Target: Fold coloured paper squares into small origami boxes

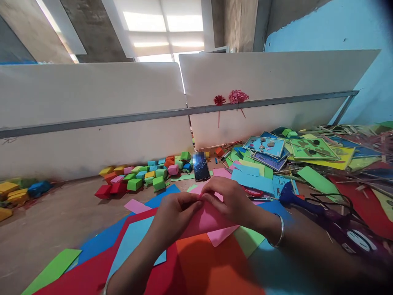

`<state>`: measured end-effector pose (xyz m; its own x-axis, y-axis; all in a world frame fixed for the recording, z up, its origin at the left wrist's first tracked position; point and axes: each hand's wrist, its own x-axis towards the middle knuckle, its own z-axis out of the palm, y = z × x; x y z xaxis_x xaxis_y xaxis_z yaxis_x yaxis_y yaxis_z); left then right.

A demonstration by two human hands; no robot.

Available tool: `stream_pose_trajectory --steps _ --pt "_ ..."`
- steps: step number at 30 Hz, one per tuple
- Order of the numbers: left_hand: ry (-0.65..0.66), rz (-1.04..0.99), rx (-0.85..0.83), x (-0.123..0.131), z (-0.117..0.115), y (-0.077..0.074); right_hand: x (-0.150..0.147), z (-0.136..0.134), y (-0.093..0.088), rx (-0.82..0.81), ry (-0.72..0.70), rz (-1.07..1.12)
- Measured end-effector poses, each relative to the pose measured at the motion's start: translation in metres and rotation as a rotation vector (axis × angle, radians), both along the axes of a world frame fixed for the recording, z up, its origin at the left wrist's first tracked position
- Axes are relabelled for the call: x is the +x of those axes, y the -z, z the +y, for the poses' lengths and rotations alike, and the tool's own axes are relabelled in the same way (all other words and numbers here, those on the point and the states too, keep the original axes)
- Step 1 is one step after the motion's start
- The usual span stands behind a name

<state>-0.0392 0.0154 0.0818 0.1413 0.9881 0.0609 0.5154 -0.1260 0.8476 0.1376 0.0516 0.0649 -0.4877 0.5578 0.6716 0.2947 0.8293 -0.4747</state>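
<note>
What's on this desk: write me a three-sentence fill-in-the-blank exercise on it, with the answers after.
1. The left hand and the right hand pinch a folded sheet of ____ paper.
2. On the partition rail sit a pink paper flower and a smaller ____ one.
3. Behind the hands, the smartphone lies beside the folded paper boxes, screen ____.

Missing words: pink; red; up.

Pink sheet (pixel 211 221) matt, smooth paper, likewise the coloured sheets (pixel 208 264) beneath and the folded boxes (pixel 134 184) far left; phone (pixel 201 167) screen glossy glass; bangle (pixel 280 232) near right polished metal; glue gun (pixel 303 205) faintly shiny plastic; desk (pixel 55 221) dull, matt.
</note>
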Motion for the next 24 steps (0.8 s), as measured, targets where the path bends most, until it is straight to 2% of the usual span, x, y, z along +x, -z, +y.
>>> stream_pose_trajectory --steps 4,7,10,14,18,24 --pt "0.018 0.027 0.005 0.002 0.0 -0.001 -0.001 0.003 0.004 -0.014 0.041 -0.024" --pt "0.065 0.06 -0.062 -0.002 0.005 0.003 -0.001 0.014 0.008 -0.075 0.102 -0.107" --pt "0.075 0.084 -0.203 -0.011 0.013 0.018 0.0 0.032 0.021 -0.211 0.132 -0.264" --pt "0.052 0.129 -0.316 -0.024 0.014 0.045 -0.003 0.049 0.05 -0.327 0.123 -0.401" --pt "0.012 0.128 -0.342 -0.03 0.007 0.064 -0.006 0.051 0.071 -0.348 0.13 -0.482" --pt "-0.003 0.117 -0.291 -0.031 0.004 0.079 -0.007 0.05 0.083 -0.272 0.175 -0.61"
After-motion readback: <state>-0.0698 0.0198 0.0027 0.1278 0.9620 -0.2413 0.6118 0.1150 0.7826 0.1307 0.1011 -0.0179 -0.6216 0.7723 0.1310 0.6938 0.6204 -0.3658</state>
